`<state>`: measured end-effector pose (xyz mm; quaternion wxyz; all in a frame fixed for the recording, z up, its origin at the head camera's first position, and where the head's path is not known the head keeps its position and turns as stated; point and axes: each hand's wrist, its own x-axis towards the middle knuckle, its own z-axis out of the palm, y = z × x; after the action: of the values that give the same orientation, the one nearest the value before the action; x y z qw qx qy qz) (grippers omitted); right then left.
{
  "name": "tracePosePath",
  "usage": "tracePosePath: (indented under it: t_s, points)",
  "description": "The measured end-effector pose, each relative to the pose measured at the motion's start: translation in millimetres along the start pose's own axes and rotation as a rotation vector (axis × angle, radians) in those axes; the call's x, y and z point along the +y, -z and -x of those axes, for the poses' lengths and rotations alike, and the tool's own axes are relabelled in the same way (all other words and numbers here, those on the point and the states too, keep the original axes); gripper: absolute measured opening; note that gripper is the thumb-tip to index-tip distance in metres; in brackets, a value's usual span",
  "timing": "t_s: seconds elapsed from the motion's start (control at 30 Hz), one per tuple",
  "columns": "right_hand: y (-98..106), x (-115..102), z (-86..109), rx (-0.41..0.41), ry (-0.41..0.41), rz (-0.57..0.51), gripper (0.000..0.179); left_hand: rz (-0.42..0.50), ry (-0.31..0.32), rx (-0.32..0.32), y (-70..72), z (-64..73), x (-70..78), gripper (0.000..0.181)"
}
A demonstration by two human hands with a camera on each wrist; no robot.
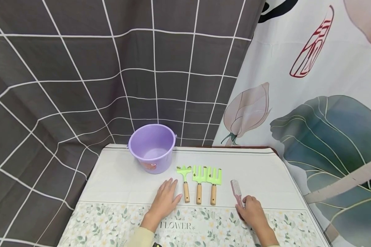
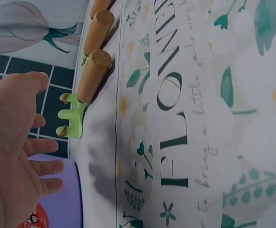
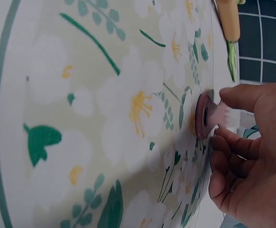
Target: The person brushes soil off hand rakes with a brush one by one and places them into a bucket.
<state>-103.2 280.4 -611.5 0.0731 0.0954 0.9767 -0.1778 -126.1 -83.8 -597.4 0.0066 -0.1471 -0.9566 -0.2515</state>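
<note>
My right hand (image 1: 253, 211) pinches the handle end of a small pink brush (image 1: 236, 192) at the right of the table. In the right wrist view, thumb and forefinger sit on either side of the brush handle (image 3: 208, 116), and the other fingers curl below. My left hand (image 1: 165, 199), fingers apart and holding nothing, is left of a green hand rake (image 1: 184, 170) with a wooden handle. Beside the rake lie two green hand forks, a middle fork (image 1: 199, 176) and a right fork (image 1: 214, 178). The left wrist view shows my left hand (image 2: 9, 147) with its fingers extended.
A purple bucket (image 1: 165, 161) stands at the back left of the table, beyond my left hand. The white tablecloth (image 1: 241, 159) has a floral band along the front. A dark checked curtain (image 1: 173, 85) hangs behind, and a pale pole (image 1: 343, 180) slants in at right.
</note>
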Motion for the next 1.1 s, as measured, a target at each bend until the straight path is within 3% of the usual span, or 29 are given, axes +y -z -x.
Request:
tracePosePath:
  t_s: [0.3,0.77,0.93,1.1]
  points:
    - [-1,-1,-0.9,0.003,-0.007,-0.001,0.037,0.040,0.003,0.007,-5.0,-0.9,7.2,0.062]
    - [6,-12,-0.5,-0.083,-0.150,-0.049,0.026,0.065,-0.002,0.015,-9.6,-1.1,14.8,0.061]
    - [11,-10,-1.3,-0.137,-0.144,-0.051,0.029,0.055,-0.020,0.034,-8.9,-1.0,16.5,0.058]
    - [17,-7,-1.8,-0.177,-0.117,-0.133,0.027,0.055,-0.046,0.041,-7.8,-2.5,18.9,0.055]
